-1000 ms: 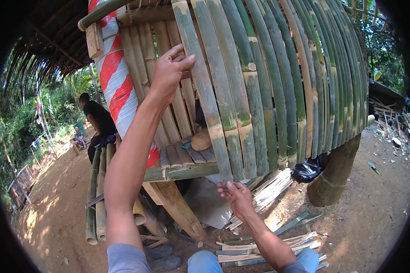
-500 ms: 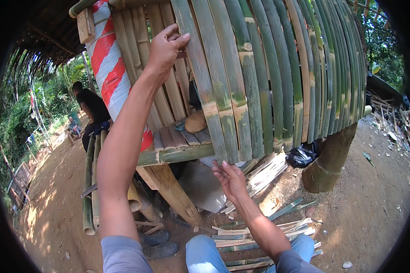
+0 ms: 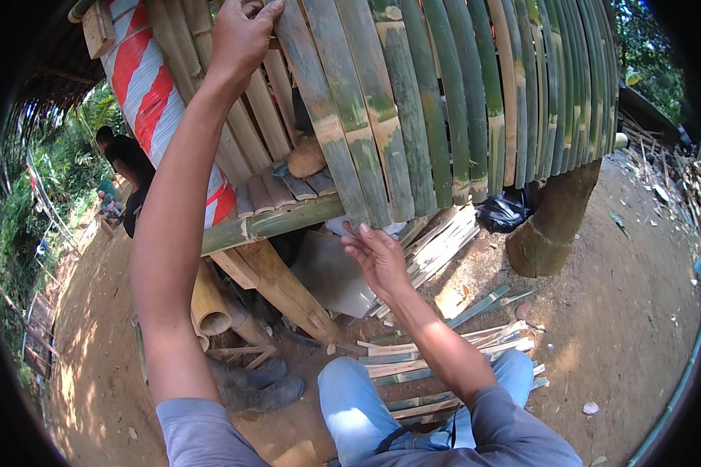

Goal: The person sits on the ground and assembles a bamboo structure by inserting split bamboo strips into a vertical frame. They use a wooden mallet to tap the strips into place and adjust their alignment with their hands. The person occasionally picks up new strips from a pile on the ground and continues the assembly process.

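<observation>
A row of upright green bamboo slats (image 3: pixel 413 109) forms a wall in front of me. My left hand (image 3: pixel 245 35) is raised at the upper left, its fingers closed on the edge of the outermost bamboo slat (image 3: pixel 325 128). At that slat's lower end my right hand (image 3: pixel 378 261) pinches the tip between thumb and fingers. The slat stands slightly tilted, its bottom hanging past a horizontal bamboo rail (image 3: pixel 276 222). Behind it, a rounded brown object (image 3: pixel 307 158) rests on a slatted bench (image 3: pixel 269 192).
A post wrapped in red and white strips (image 3: pixel 152 86) rises at left. Cut bamboo strips (image 3: pixel 413 362) lie by my knees. Under the structure are a wooden leg (image 3: pixel 288 292), a black plastic bag (image 3: pixel 502 212) and a thick stump post (image 3: pixel 553 222). Another person (image 3: pixel 128 167) sits at far left.
The view has tipped downward, so the slats and both hands sit higher in the picture and more of my legs shows. Both hands stay at the same slat.
</observation>
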`<state>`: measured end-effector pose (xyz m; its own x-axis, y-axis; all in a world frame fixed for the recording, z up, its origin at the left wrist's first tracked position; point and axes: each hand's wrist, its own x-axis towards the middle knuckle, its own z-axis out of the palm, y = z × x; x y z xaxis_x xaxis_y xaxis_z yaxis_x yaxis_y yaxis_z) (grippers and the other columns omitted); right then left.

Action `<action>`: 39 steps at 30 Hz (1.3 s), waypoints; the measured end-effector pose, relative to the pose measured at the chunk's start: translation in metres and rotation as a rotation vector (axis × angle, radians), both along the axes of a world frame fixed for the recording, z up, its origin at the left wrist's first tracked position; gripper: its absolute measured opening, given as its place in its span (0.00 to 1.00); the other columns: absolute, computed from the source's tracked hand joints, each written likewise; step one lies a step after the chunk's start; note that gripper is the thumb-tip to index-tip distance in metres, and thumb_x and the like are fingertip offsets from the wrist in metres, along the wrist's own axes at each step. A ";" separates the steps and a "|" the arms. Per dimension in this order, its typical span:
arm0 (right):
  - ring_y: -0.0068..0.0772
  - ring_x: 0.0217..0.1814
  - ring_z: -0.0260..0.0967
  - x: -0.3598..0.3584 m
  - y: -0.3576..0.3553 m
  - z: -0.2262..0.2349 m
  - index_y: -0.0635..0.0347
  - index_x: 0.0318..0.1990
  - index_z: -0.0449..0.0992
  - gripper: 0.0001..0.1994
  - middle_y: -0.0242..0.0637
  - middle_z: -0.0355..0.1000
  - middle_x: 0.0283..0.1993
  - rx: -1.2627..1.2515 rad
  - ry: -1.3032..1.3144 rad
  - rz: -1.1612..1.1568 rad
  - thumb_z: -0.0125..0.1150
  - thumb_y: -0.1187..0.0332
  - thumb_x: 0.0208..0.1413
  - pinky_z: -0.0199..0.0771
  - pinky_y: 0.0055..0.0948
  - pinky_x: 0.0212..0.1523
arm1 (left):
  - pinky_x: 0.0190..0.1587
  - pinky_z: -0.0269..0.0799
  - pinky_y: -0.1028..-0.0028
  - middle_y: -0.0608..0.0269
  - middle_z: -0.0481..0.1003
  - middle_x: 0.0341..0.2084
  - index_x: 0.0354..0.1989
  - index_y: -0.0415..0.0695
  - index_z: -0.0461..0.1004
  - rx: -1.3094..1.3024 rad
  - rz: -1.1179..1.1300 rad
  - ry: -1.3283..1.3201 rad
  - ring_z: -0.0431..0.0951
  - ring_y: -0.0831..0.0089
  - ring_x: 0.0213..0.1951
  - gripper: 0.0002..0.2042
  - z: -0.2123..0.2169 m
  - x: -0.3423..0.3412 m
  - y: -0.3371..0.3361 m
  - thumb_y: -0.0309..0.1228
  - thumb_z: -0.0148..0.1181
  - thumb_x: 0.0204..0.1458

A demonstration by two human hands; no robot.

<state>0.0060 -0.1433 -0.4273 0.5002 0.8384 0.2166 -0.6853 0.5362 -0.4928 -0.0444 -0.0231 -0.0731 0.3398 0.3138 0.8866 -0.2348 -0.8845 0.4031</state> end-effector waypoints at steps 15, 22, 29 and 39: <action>0.31 0.45 0.75 0.001 0.003 -0.002 0.70 0.47 0.75 0.14 0.46 0.73 0.53 -0.006 0.000 -0.003 0.59 0.66 0.63 0.78 0.27 0.43 | 0.21 0.70 0.80 0.64 0.77 0.36 0.73 0.52 0.46 -0.034 -0.062 0.022 0.75 0.81 0.27 0.34 -0.004 -0.004 -0.006 0.27 0.55 0.60; 0.31 0.46 0.75 0.001 0.005 -0.006 0.70 0.47 0.75 0.13 0.46 0.74 0.52 0.004 -0.031 -0.019 0.57 0.66 0.64 0.77 0.26 0.43 | 0.22 0.72 0.78 0.63 0.77 0.38 0.73 0.51 0.46 -0.016 -0.086 0.037 0.76 0.79 0.29 0.34 -0.002 -0.004 -0.001 0.26 0.54 0.60; 0.31 0.47 0.74 0.002 0.007 -0.008 0.70 0.47 0.75 0.13 0.46 0.74 0.52 -0.003 -0.061 -0.018 0.56 0.66 0.64 0.76 0.26 0.43 | 0.23 0.73 0.79 0.64 0.77 0.37 0.73 0.51 0.48 -0.006 -0.063 0.029 0.76 0.79 0.28 0.33 -0.007 -0.006 -0.013 0.26 0.54 0.60; 0.30 0.45 0.75 0.003 0.003 -0.003 0.70 0.48 0.75 0.14 0.47 0.74 0.52 -0.042 -0.090 -0.039 0.57 0.66 0.64 0.76 0.26 0.42 | 0.19 0.67 0.80 0.72 0.72 0.24 0.73 0.54 0.48 -0.058 0.016 0.059 0.67 0.83 0.21 0.33 -0.006 -0.006 -0.016 0.27 0.55 0.60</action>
